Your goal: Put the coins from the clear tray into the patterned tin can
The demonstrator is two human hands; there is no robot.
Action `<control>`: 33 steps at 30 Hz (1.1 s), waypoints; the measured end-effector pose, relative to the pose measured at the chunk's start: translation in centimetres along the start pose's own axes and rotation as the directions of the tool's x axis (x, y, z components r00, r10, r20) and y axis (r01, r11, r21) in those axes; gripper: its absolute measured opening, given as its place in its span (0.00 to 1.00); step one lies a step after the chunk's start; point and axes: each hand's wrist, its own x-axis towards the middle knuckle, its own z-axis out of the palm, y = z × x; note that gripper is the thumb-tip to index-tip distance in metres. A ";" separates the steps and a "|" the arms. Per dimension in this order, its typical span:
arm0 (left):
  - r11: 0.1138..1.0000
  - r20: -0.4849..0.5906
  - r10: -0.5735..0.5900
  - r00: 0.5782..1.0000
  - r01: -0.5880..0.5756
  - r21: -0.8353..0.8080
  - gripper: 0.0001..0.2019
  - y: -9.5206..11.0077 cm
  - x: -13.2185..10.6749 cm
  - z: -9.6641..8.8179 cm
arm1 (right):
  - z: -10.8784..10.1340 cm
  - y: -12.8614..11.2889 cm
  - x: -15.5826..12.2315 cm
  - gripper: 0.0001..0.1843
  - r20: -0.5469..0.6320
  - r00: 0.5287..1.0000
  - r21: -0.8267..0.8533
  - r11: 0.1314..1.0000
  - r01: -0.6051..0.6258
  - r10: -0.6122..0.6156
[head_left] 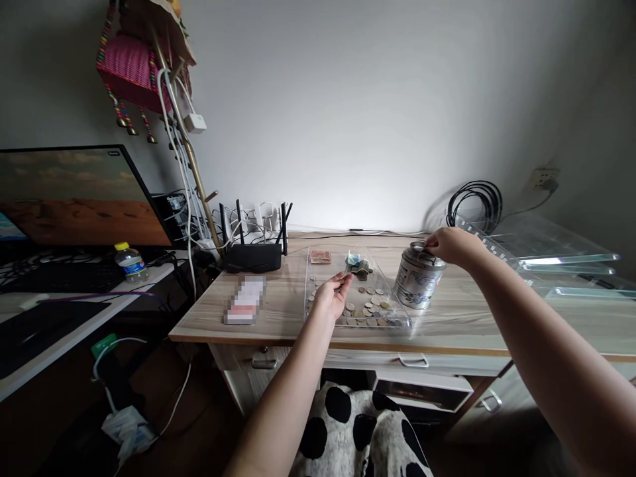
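While the top of a tin point(419, 285) is touched by the right hand point(454, 248), the left hand point(335, 297) is held over a clear tray point(385, 271). The fingers of the left hand are drawn close together and slightly bent; whether anything small is pinched between them cannot be told. The right fingers are bent down at the lid and partly hidden, so their grip cannot be told either. The tin is set upright on the wooden desk point(462, 324), just beside the tray's right edge. Many coins point(368, 312) are scattered in the tray, mostly near its front, while crumpled banknotes point(358, 264) and a reddish banknote point(320, 256) are placed farther back. To the left, a black router point(253, 257) is seen behind a pixelated item point(246, 300). On the right, clear plastic panels point(571, 263) are stacked near a coiled black cable point(497, 209).
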 end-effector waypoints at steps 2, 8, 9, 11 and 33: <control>1.000 0.012 0.007 1.000 -0.007 0.013 0.09 0.0 -0.1 0.1 | -0.6 -0.3 0.2 0.12 0.041 0.999 0.004 0.999 -0.033 0.033; 0.995 0.102 -0.018 0.995 0.007 0.102 0.07 -0.2 -0.4 0.3 | -0.1 -5.5 -2.8 0.17 -0.245 0.969 0.302 0.946 0.116 -0.041; 0.993 0.115 -0.029 0.993 0.016 0.117 0.07 -0.3 -0.4 0.3 | 0.5 -7.1 -3.6 0.17 -0.224 0.965 0.372 0.903 0.217 -0.140; 0.990 0.116 -0.042 0.992 0.026 0.140 0.08 -0.4 -0.3 0.4 | 2.1 -10.1 -4.9 0.16 -0.173 0.925 0.455 0.806 0.379 -0.338; 0.999 -0.060 0.003 0.998 -0.005 -0.033 0.05 -0.1 -0.1 0.4 | 1.6 1.6 1.0 0.10 -0.014 0.997 0.306 0.950 -0.068 0.076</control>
